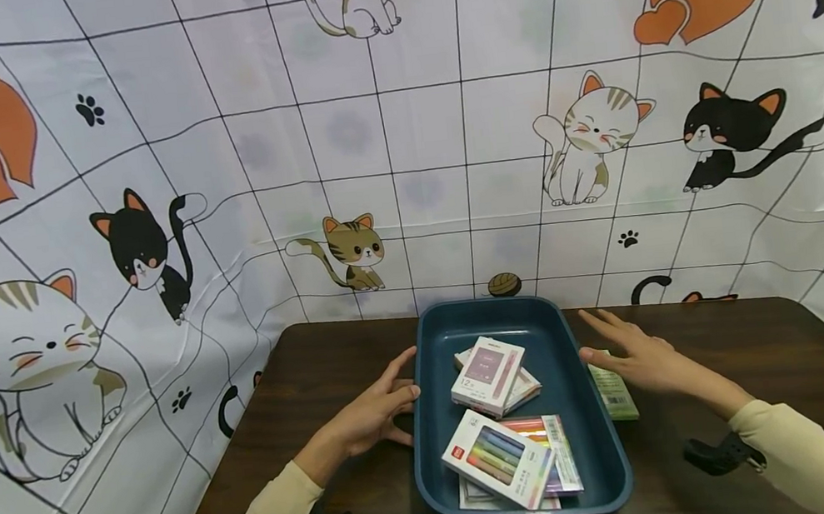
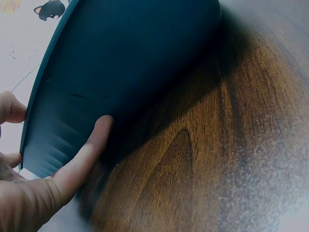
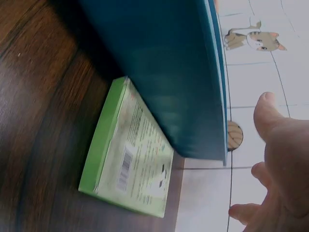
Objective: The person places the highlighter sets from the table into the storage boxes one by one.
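Note:
A dark blue rectangular tray [image 1: 606,454] sits on the brown table. My left hand [image 1: 371,412] touches its left side, with thumb against the outer wall and fingertips at the rim. My right hand [image 1: 641,354] hovers by the right side, fingers spread, apart from the tray in the right wrist view. Beneath it, a green box [image 3: 140,159] lies on the table against the tray's wall. In the tray, a white box with colourful markers pictured [image 1: 497,457] overlaps a rainbow-striped pack [image 1: 565,459]. Farther back, a white box with a mauve label [image 1: 488,370] rests on another box [image 1: 522,389].
The dark wood table [image 1: 317,355] extends on both sides of the tray. A white sheet with cartoon cats [image 1: 421,130] hangs behind and along the left. Black wrist devices [image 1: 719,455] are worn at both sleeves.

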`<action>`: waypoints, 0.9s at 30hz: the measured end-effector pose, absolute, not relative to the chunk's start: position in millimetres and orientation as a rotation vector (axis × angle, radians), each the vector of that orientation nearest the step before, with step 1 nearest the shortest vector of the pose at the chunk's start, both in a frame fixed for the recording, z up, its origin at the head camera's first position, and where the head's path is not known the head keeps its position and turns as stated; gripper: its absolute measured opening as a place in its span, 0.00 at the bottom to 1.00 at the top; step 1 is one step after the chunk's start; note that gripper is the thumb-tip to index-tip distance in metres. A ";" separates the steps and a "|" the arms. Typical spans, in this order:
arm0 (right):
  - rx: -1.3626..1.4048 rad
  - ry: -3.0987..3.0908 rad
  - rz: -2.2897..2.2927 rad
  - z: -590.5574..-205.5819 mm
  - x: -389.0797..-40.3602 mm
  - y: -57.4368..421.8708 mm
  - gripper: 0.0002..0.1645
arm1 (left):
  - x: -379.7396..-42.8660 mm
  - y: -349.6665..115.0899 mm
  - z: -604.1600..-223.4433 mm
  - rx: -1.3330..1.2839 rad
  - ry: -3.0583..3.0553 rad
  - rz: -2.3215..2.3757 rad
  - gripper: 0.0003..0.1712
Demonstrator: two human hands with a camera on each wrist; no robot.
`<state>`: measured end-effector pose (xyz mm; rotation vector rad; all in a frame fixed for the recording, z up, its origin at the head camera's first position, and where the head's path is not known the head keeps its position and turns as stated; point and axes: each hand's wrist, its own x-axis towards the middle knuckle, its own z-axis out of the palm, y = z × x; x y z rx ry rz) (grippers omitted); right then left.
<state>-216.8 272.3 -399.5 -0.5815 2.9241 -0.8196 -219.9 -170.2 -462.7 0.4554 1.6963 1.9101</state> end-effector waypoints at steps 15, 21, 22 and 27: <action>-0.624 2.877 -0.888 -419.2 -221.3 297.0 0.47 | -220.6 -170.5 -463.8 0.459 1.689 1.909 0.42; -0.603 2.858 -0.888 -431.2 -224.8 302.0 0.49 | -220.0 -170.1 -463.1 0.454 1.688 1.910 0.43; -0.601 2.858 -0.887 -432.8 -225.5 302.4 0.49 | -220.0 -170.2 -462.9 0.455 1.688 1.911 0.43; -0.608 2.861 -0.883 -440.3 -228.7 303.7 0.50 | -220.0 -170.2 -461.4 0.455 1.692 1.910 0.43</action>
